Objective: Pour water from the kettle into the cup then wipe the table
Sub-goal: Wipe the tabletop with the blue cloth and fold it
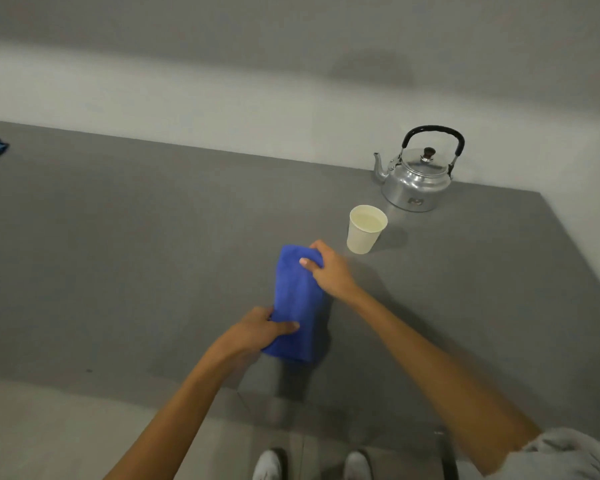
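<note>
Both bare forearms reach forward from the bottom of the view and converge. The left hand (pixel 260 329) is closed in a grip on the near end of a blue cloth (pixel 297 303), thumb laid across the top, fingers curled under and hidden. The right hand (pixel 326 268) pinches the far end of the cloth, thumb on the near face, knuckles raised, wrist bent slightly down. The right arm lies straighter and longer in view, with a grey sleeve (pixel 565 452) bunched near the elbow. The 2 hands sit apart, 1 at each end.
</note>
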